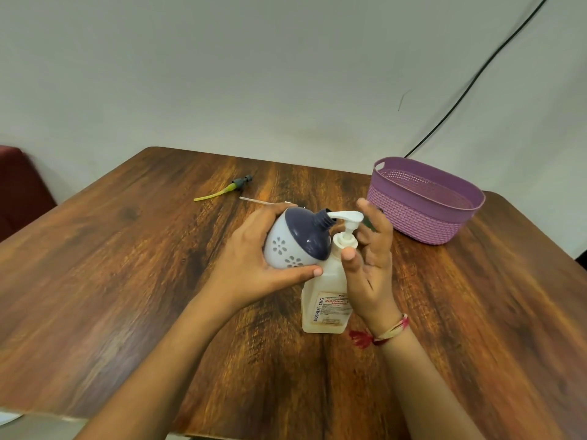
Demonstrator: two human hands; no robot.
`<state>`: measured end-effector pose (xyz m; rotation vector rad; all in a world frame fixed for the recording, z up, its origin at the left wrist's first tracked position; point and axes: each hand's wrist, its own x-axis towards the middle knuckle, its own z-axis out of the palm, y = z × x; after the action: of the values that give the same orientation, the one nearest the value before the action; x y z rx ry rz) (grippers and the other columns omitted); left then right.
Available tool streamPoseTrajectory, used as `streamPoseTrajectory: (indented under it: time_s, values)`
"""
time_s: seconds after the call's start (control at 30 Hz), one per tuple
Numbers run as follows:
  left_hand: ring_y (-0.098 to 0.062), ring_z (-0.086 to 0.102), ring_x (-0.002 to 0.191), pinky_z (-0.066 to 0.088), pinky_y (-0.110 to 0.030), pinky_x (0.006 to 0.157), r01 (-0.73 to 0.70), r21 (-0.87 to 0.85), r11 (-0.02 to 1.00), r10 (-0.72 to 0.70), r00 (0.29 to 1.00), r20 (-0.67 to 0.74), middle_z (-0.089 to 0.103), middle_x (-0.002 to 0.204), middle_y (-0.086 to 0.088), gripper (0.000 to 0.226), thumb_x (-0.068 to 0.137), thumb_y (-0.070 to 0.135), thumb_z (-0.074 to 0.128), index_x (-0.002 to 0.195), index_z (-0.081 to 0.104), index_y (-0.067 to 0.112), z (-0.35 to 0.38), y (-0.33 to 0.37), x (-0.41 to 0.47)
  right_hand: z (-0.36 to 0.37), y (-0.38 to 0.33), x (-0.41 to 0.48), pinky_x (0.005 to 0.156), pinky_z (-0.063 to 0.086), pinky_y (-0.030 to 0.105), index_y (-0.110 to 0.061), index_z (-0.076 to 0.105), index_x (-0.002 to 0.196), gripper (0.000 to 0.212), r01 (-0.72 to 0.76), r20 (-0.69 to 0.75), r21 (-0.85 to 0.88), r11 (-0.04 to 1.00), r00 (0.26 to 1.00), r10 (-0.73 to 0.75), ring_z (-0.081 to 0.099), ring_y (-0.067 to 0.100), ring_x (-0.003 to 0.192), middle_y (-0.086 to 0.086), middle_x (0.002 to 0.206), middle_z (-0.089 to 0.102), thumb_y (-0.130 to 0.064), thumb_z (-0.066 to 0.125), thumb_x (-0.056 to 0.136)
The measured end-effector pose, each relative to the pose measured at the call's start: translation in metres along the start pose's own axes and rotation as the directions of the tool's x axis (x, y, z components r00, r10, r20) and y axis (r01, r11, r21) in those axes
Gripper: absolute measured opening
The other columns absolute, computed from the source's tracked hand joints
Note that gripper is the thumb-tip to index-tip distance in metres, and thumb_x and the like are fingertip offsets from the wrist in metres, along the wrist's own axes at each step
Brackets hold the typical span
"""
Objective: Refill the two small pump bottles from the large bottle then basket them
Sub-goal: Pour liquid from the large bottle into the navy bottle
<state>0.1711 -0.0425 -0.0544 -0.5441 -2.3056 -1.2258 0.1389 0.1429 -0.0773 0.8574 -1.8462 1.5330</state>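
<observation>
Centre of the frame, on the wooden table [127,281], it all comes down to one small gap. The left hand [251,258] grips a round small pump bottle [286,242], white with flower cut-outs under a dark cap. The bottle is tipped over so its long axis runs left to right, and its bare threaded neck [324,217] points right. That neck sits right at the tip of the white pump spout [344,215] on the large bottle [327,300], touching it or a hair short, I can't say which.

The large bottle stands upright, just below and right of the small one, with its BIOCHEK label facing us. The right hand [371,271] is the nearer one to the pump. Its thumb [348,254] lies against the pump collar and its fingers rise nearly straight behind the pump head, not wrapped round anything I can see. My read: the next press works only if neck and spout stay lined up.

Contents now. The large bottle looks pale and translucent, but I can't read its level, and the small one's inside is hidden. The purple basket [419,223], upper right and well apart from the hands, shows no bottle inside. A dark green shape peeks out behind the right fingers, too hidden to name. Upper left of centre lies a loose pump head with a yellow-green tube [236,184].
</observation>
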Motion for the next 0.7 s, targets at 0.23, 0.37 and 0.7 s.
streamPoseTrajectory:
  time_s: [0.23,0.37,0.7]
  values:
    - [-0.010,0.056,0.112,0.051,-0.038,0.091,-0.016,0.011,1.000,0.016,1.000,0.014,0.058,0.122,0.007,0.083,0.061,0.061,0.078,0.128,0.052,0.019,-0.0016,-0.0016,0.0003,0.0038,-0.0061,0.0035,0.067,0.049,0.027,-0.039,0.053,0.110,0.030,-0.037,-0.059,0.057,0.998,0.997,0.041,0.059,0.005,0.082,-0.026,0.096,0.058,-0.060,0.044,0.091]
    - [-0.008,0.056,0.112,0.051,-0.039,0.091,0.005,0.013,1.000,-0.005,1.000,0.013,0.058,0.122,0.008,0.083,0.060,0.063,0.076,0.128,0.052,0.021,-0.0019,-0.0010,0.0006,0.0036,-0.0048,0.0017,0.070,0.049,0.027,-0.041,0.048,0.118,0.037,-0.008,-0.047,0.037,0.999,0.999,0.009,0.060,0.009,0.085,-0.021,0.103,0.058,-0.064,0.041,0.090]
    - [-0.009,0.056,0.110,0.052,-0.040,0.089,0.004,0.007,1.000,-0.005,1.000,0.012,0.058,0.120,0.008,0.082,0.061,0.064,0.075,0.127,0.052,0.021,-0.0007,-0.0002,0.0012,0.0024,-0.0047,0.0025,0.066,0.049,0.038,-0.046,0.051,0.113,0.030,0.002,-0.074,0.075,0.997,0.997,0.004,0.059,0.016,0.081,-0.020,0.097,0.056,-0.062,0.050,0.087]
